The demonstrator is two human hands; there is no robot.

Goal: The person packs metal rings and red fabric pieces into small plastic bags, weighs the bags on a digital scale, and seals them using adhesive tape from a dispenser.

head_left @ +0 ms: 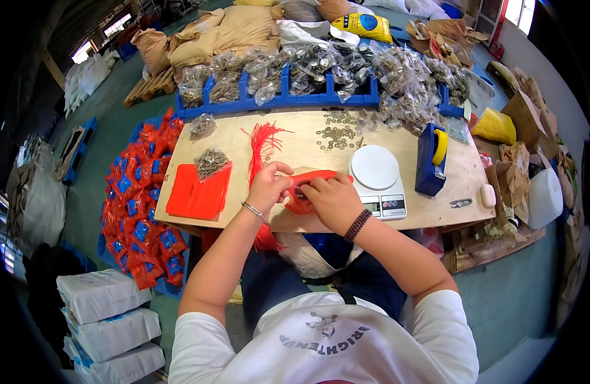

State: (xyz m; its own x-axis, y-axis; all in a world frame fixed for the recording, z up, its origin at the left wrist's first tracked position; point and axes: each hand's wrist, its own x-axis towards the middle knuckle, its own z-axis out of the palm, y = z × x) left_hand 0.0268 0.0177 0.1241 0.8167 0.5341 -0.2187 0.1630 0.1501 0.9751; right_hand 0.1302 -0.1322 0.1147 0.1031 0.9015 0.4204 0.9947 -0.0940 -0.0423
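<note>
At the front edge of the wooden table [237, 137], my left hand [269, 190] has its fingers closed on the left side of a red plastic bag [299, 203]. My right hand [333, 201] grips the same bag from the right, its fingers bent over the mouth. What lies inside the bag is mostly hidden by my fingers. A bundle of red plastic ties [263, 148] lies just beyond my left hand. Close to my right hand stands a white kitchen scale [375, 168]. Flat red bags [191, 195] are stacked at the left, with a clear bag of screws [211, 164] on top.
Loose washers [337, 131] are spread behind the scale. Blue bins [243, 105] with clear hardware bags line the table's back. A blue tape dispenser [430, 163] and a utility knife [461, 203] are on the right. Filled red bags [138, 198] are heaped at the left.
</note>
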